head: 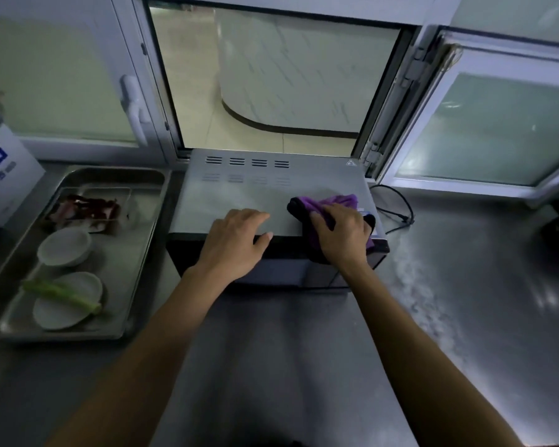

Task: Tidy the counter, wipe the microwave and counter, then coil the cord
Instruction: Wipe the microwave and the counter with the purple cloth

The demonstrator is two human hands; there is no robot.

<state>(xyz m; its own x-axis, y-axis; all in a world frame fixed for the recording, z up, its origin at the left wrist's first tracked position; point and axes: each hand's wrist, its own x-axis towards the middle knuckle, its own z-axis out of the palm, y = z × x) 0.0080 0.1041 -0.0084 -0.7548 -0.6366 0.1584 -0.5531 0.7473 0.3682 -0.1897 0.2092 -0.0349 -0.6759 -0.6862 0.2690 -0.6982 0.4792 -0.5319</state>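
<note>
A grey microwave [239, 191] stands on the steel counter [465, 301] below an open window. My left hand [236, 243] lies flat on its front top edge, fingers spread, holding nothing. My right hand [342, 237] presses a purple cloth [326, 204] onto the microwave's top right corner. A black cord [397, 208] loops loosely on the counter just right of the microwave.
A steel tray [136, 253] sits left of the microwave with two white bowls [65, 246], a green vegetable stalk [62, 295] and a small dish of red food [84, 211]. A white box [4, 179] stands at the far left. A window sash [484, 130] hangs open at the right.
</note>
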